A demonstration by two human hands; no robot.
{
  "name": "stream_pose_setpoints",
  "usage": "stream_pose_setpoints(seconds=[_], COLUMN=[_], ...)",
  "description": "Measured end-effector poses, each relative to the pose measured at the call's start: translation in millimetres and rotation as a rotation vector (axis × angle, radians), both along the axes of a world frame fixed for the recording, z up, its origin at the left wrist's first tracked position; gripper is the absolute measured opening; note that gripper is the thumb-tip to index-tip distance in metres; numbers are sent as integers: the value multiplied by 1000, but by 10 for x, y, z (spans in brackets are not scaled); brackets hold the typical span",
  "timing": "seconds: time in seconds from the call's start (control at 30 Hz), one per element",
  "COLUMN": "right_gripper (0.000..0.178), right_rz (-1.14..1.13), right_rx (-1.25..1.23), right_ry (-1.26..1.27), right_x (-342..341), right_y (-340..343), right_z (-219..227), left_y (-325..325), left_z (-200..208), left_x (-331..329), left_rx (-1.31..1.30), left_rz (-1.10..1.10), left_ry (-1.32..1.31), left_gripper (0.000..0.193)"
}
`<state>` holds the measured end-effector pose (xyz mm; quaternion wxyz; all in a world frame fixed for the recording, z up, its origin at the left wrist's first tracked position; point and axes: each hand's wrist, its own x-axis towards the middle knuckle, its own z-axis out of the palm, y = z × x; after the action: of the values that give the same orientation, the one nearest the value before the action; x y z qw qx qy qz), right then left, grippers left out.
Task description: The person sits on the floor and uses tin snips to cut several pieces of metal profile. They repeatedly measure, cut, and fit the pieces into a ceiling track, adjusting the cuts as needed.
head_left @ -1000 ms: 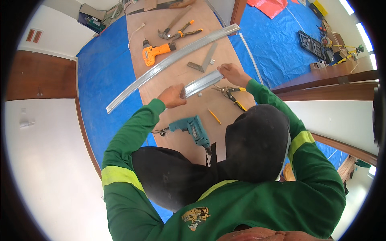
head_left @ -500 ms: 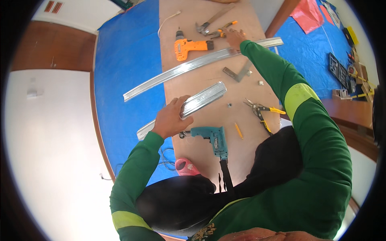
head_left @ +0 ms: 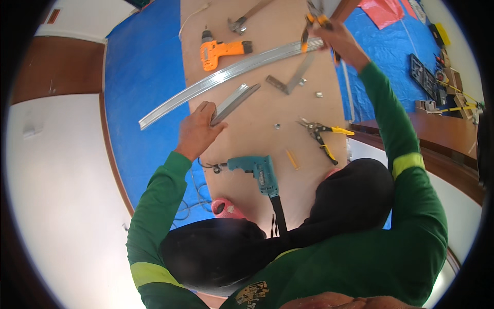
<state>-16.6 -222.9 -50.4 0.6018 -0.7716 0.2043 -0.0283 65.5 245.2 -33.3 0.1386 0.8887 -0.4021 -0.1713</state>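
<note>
My left hand (head_left: 199,130) is closed around a short silver metal channel (head_left: 237,102), which is tilted on its edge over the board's left side. My right hand (head_left: 343,43), at the far right, grips orange-and-black-handled pliers (head_left: 320,20), held up with the jaws pointing away. Their lower handles pass in front of the right end of a long silver metal channel (head_left: 221,76). That long channel lies slantwise across the board (head_left: 242,136), its left end reaching out over the blue sheet. Just below its right part lies a metal try square (head_left: 278,84).
An orange cordless drill (head_left: 221,50) and a hammer (head_left: 239,24) lie beyond the long channel. Nearer are yellow-handled snips (head_left: 320,135), a pencil (head_left: 293,159) and a teal corded drill (head_left: 263,175). Small metal offcuts (head_left: 319,95) are scattered about. A blue sheet (head_left: 146,67) covers the floor.
My right hand has lifted the pliers off the board and moved right and nearer. My left hand has turned the short channel onto its edge and raised it slightly. The view has shifted a little.
</note>
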Motion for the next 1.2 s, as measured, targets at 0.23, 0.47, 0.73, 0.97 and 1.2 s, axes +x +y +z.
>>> stream_pose_setpoints(seconds=[0.23, 0.47, 0.73, 0.97, 1.2], right_gripper=[61, 52, 52, 53, 52], right_rz=[67, 329, 367, 372, 332], right_rx=[896, 433, 74, -48, -150], right_ry=[23, 293, 314, 377, 293], right_x=[-2101, -2231, -2169, -2033, -2026], right_y=[932, 1488, 1498, 1623, 1692], right_z=[-279, -197, -146, 94, 56], left_y=[-415, -637, -659, -636, -681], left_z=[-191, -72, 44, 125, 117], left_x=[-31, -56, -182, -188, -207], left_rx=[-405, -294, -223, -244, -228], left_rz=[-218, -497, -456, -449, -447], left_ry=[-223, -541, -628, -668, -692], left_gripper=[60, 74, 47, 60, 58])
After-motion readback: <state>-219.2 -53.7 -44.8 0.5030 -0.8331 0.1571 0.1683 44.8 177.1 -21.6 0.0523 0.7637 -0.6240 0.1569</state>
